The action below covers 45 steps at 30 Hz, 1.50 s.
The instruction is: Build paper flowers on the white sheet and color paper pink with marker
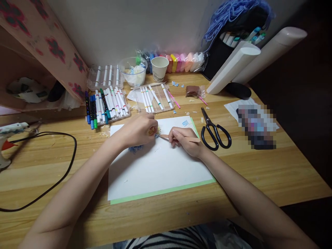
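Note:
Over the white paper (160, 169), my left hand (140, 129) is closed, knuckles up, and its fingertips are mostly hidden. A small yellow-brown thing (151, 130) shows at its fingers, too small to name. My right hand (183, 140) pinches a thin, wood-coloured stick (192, 139) shaped like a pencil. Its narrow tip points left, close to the left hand's fingers and some blue bits. Beneath the left wrist lies a patch of blue crumbs (136, 149). Blue strokes (185, 123) mark the paper's upper right corner.
Black-handled scissors (215, 133) lie right of the paper. Behind it are marker cases (111, 103), a paper cup (159, 68) and a clear bowl (134, 72). A black cable (74, 152) and glue gun (7, 141) are at left. White cylinders (233, 71) lean at right.

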Motion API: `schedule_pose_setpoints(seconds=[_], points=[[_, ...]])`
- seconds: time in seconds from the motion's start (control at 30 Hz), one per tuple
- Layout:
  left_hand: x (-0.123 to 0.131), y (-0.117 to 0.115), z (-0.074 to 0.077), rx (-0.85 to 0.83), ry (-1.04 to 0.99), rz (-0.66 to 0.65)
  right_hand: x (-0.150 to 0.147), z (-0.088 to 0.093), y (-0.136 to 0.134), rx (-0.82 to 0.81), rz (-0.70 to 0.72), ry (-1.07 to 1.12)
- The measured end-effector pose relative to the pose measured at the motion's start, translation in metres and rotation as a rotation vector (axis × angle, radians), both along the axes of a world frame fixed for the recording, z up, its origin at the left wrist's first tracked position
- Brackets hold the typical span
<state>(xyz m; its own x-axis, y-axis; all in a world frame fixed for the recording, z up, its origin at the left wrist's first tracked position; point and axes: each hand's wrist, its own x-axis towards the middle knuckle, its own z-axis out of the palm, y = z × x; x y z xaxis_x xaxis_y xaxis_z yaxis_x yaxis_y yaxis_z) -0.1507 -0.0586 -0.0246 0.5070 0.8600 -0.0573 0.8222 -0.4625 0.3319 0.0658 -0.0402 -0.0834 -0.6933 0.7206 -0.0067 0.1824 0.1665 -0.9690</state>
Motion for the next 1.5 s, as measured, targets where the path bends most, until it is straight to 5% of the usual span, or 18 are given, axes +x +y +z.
schedule_pose_setpoints(seconds=[0.2, 0.5, 1.07, 1.5], points=[[-0.004, 0.002, 0.002, 0.016, -0.009, 0.013, -0.003, 0.001, -0.001, -0.004, 0.004, 0.018], [-0.026, 0.011, 0.002, -0.161, 0.039, 0.341, -0.012, -0.002, -0.003, -0.091, -0.094, 0.115], [-0.035, 0.015, -0.01, -0.216, 0.06, 0.324, -0.053, 0.028, 0.002, 0.01, -0.243, -0.046], [-0.036, 0.014, -0.011, -0.213, 0.034, 0.321, -0.044, 0.034, -0.004, 0.019, -0.272, -0.038]])
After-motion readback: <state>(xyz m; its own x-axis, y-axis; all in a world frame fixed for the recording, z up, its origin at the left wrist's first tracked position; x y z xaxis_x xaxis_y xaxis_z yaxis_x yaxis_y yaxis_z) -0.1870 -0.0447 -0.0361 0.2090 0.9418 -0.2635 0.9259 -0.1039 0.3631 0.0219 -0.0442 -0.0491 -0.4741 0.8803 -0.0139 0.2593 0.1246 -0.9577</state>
